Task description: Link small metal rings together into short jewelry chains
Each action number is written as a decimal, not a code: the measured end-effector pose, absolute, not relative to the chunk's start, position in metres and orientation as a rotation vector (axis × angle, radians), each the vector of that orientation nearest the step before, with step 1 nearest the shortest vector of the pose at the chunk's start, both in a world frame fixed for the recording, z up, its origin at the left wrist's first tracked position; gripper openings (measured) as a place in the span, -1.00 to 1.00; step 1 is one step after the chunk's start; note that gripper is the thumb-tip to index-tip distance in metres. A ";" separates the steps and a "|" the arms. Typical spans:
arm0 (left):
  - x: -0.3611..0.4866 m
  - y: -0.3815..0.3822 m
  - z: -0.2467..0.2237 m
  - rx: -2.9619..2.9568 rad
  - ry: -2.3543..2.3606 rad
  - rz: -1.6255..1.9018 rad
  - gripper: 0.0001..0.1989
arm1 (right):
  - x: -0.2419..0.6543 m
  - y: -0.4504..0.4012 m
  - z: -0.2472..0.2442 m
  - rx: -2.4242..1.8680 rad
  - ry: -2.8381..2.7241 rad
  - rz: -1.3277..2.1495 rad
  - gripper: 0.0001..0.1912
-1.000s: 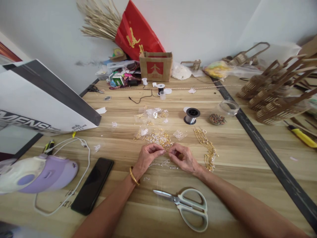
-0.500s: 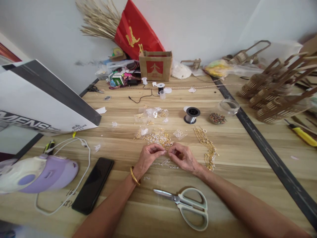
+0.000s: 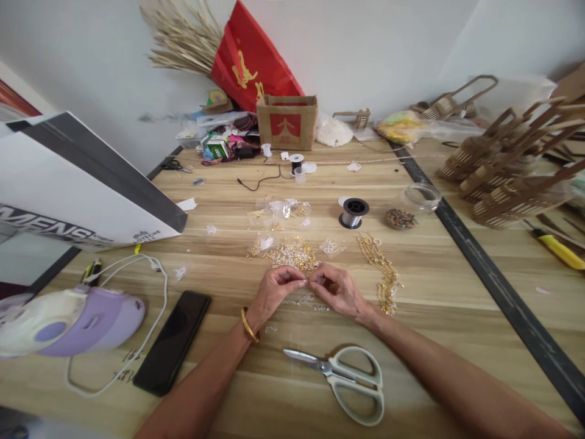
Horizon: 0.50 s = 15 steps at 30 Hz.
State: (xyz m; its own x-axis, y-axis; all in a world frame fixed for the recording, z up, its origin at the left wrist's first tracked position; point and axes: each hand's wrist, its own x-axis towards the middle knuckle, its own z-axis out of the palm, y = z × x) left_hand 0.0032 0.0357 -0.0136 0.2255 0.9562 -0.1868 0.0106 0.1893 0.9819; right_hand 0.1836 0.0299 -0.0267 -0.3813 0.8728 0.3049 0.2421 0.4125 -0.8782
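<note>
Left hand [image 3: 273,293], right hand [image 3: 339,292]: each grip pinched closed, any contents indistinct; silver chain [image 3: 319,308] partly hidden.

From where I watch, this looks like a small craft workspace, set up for making jewellery or trinkets on a wood-grain table [image 3: 247,378]. I see a heap of gold and silver charms [image 3: 295,253], gold chains [image 3: 386,280], a spool of silvery wire [image 3: 353,213], a jar of mixed beads [image 3: 402,218] and scissors [image 3: 340,381]. Small woven baskets [image 3: 496,177] and a bundle of dried stalks [image 3: 185,42] add to that handicraft look.
</note>
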 end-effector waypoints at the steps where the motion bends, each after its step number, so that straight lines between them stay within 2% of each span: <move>1: 0.003 0.036 -0.013 1.165 1.114 0.909 -0.85 | 0.184 0.030 -0.027 -0.956 -1.851 0.974 -0.81; 7: 0.002 0.036 -0.016 1.124 1.099 0.924 -0.83 | 0.185 0.030 -0.025 -0.959 -1.844 0.909 -0.82; 15: 0.001 0.039 -0.028 0.822 0.995 1.001 -0.79 | 0.186 0.028 -0.030 -0.896 -1.952 0.650 -0.92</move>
State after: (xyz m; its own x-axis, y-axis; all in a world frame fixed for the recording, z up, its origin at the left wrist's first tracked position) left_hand 0.0009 0.0390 -0.0276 0.2069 0.9374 -0.2800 -0.2861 0.3316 0.8990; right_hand 0.1861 0.0275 -0.0304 -0.3650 0.7903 0.4921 0.3373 0.6049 -0.7213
